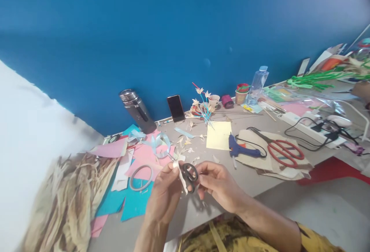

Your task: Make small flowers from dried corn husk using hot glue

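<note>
My left hand (166,190) pinches a narrow cream strip (181,178), which looks like dried husk or paper, between thumb and fingers. Just right of the strip is a small pair of scissors with black handles (191,173). Their blades point up and left, partly hidden behind the strip. My right hand (218,182) has its fingers curled in against the scissors' handles; the exact grip is partly hidden. Cream flower-like pieces and scraps (185,143) lie on the table beyond my hands.
Left are a husk bundle (72,202), blue sheets (135,204) and a tape roll (141,178). Behind stand a flask (138,111), phone (175,108), flower stems (206,109) and bottle (257,86). Right lie a glue gun (243,150), red-handled scissors (285,152) and a power strip (300,125).
</note>
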`<state>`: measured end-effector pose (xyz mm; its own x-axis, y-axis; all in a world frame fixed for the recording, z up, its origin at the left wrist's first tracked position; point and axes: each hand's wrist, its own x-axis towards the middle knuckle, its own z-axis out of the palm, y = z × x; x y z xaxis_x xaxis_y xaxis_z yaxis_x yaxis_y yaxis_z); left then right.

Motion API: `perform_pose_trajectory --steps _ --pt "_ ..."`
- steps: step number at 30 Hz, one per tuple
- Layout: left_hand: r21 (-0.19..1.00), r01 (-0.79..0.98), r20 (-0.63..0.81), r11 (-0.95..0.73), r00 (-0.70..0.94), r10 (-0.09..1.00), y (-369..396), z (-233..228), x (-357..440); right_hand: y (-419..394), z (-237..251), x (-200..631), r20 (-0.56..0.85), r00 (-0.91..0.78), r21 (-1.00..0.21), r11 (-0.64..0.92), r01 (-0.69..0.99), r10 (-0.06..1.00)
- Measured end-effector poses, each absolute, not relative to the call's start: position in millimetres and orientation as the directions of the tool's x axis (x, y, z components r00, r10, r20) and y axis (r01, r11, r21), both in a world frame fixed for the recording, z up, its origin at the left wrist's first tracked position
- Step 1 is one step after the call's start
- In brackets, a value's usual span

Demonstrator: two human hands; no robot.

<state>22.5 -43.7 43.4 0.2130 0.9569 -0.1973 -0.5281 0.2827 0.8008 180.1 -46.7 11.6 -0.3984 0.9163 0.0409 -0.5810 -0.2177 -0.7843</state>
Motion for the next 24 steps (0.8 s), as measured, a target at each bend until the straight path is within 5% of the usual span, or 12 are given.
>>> perform_pose_trajectory --steps 3,9,18,24 --pt "0.848 -0.452 -0.203 0.276 0.203 0.958 -43.8 45.0 33.8 -39.7 4.4 193.0 -0.088 -0.544 -0.702 -0.439 -0.560 0.835" --pt "0.899 -0.336 -0.226 0.279 0.189 0.956 -45.8 41.8 49.7 -27.5 -13.6 208.8 -0.120 -0.716 -0.682 -0.581 -0.444 0.688" --pt "0.906 -0.286 -0.265 0.312 0.191 0.945 -46.4 39.0 58.4 -29.7 -26.9 205.8 -0.135 -0.758 -0.599 -0.662 -0.450 0.638" --pt "0.815 -0.378 -0.311 0.440 0.355 0.882 -47.7 37.5 51.8 -30.1 -35.6 217.6 -0.094 -0.789 -0.673 -0.623 -0.398 0.607"
